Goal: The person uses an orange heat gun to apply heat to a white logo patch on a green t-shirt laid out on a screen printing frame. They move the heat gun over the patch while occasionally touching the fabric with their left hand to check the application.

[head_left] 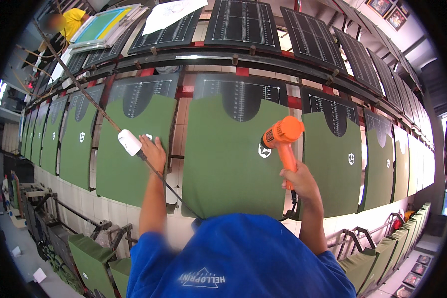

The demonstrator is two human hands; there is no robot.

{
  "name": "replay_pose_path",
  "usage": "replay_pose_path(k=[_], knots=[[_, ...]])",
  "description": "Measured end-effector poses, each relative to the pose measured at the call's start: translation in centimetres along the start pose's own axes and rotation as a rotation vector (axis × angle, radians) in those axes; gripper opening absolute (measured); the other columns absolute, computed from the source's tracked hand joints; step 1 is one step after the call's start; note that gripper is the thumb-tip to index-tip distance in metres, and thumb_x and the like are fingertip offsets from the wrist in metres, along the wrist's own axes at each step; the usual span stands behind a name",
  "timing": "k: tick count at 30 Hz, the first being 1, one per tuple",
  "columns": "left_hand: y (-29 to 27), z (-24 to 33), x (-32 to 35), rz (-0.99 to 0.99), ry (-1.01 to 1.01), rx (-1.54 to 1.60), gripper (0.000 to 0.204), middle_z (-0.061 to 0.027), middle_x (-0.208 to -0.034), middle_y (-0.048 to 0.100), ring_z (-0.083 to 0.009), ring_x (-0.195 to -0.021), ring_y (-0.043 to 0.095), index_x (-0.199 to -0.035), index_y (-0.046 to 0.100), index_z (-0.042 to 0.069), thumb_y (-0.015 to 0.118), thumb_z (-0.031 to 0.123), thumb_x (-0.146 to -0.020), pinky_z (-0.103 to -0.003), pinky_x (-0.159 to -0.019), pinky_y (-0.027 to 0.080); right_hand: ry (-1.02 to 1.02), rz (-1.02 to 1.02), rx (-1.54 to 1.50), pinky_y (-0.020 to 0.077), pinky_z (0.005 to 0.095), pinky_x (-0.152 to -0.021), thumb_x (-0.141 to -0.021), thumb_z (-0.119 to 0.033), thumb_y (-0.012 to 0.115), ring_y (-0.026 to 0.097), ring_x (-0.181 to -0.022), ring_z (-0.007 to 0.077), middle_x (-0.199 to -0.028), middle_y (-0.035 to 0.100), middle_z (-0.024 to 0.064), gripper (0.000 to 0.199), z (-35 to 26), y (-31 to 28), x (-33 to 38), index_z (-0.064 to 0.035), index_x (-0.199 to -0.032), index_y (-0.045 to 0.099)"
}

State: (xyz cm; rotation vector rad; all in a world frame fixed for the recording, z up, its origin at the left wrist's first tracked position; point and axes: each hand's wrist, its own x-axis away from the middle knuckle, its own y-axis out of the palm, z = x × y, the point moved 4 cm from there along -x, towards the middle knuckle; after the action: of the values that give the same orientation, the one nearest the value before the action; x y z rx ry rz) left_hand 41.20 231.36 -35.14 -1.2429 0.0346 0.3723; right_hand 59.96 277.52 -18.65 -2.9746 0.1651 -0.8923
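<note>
My right hand (pixel 301 181) is wrapped round the handle of an orange heat gun (pixel 287 131). Its dark nozzle faces left and down, just above a white shield-shaped print (pixel 264 151) on a green fabric piece (pixel 223 164). The fabric lies on a black printing board (pixel 211 87) with white rulings. My left hand (pixel 154 151), fingers stretched out, is over the neighbouring green piece (pixel 119 174) and partly hides a white print there. A white socket (pixel 129 142) on a cable hangs beside its fingers, overlapping the view of the hand.
More green-covered boards (pixel 333 164) run left and right, turning pale at the far right. Behind a metal rail (pixel 208 57) stand bare black boards (pixel 243 25) and a screen frame (pixel 102 27). Another person (pixel 73 22) in yellow is at the far left. Fabric-draped racks (pixel 87 258) stand below.
</note>
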Motion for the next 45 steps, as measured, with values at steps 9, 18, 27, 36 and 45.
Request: replay_pose_path(k=[9,18,27,36,45], knots=[[0.3,0.1,0.8,-0.007,0.085,-0.112,0.064,-0.0287,-0.155,0.033,-0.0449,-0.145,0.029,-0.147,0.033,-0.01,0.041,0.037,-0.106,-0.054,-0.12,0.022,-0.02,-0.05,0.007,0.0496,0.0274,-0.058,-0.086,-0.014,0.063,0.057,-0.061,0.0103,-0.079,0.053,0.0019,0.035,-0.4,0.9,-0.3,0.0043,-0.113,0.053],[0.3,-0.6,-1.3,0.03,0.06,-0.12,0.065,-0.0283,-0.155,0.033,-0.0445,-0.145,0.03,-0.146,0.036,-0.01,0.039,0.041,-0.106,-0.054,-0.119,0.023,0.067,-0.094,0.073,0.0497,0.0274,-0.057,-0.086,-0.013,0.061,0.057,-0.061,0.0102,-0.077,0.054,0.0021,0.031,0.1,0.4,2.3,0.0041,-0.11,0.054],[0.0,0.3,0.0,-0.029,0.115,-0.102,0.064,-0.0278,-0.156,0.033,-0.0431,-0.146,0.028,-0.146,0.036,-0.01,0.04,0.038,-0.105,-0.052,-0.12,0.022,0.081,-0.005,0.028,0.0501,0.0256,-0.056,-0.087,-0.013,0.065,0.057,-0.061,0.0092,-0.077,0.055,0.0018,0.033,1.4,-1.3,4.0,0.0039,-0.112,0.054],[-0.4,-1.3,1.2,0.012,-0.037,-0.144,0.063,-0.0292,-0.155,0.032,-0.0447,-0.145,0.029,-0.146,0.035,-0.011,0.038,0.038,-0.106,-0.053,-0.12,0.022,0.045,0.022,-0.024,0.0502,0.0263,-0.057,-0.086,-0.012,0.065,0.058,-0.06,0.0102,-0.078,0.055,0.0025,0.033,1.3,-1.3,2.2,0.0044,-0.113,0.053],[-1.2,0.0,3.2,0.005,0.001,-0.061,0.063,-0.0286,-0.155,0.033,-0.0437,-0.145,0.029,-0.147,0.034,-0.011,0.041,0.036,-0.106,-0.053,-0.12,0.022,0.05,-0.022,-0.005,0.0497,0.0267,-0.056,-0.086,-0.012,0.064,0.058,-0.06,0.0106,-0.077,0.056,0.0023,0.033,0.6,-0.2,2.4,0.0044,-0.113,0.053]])
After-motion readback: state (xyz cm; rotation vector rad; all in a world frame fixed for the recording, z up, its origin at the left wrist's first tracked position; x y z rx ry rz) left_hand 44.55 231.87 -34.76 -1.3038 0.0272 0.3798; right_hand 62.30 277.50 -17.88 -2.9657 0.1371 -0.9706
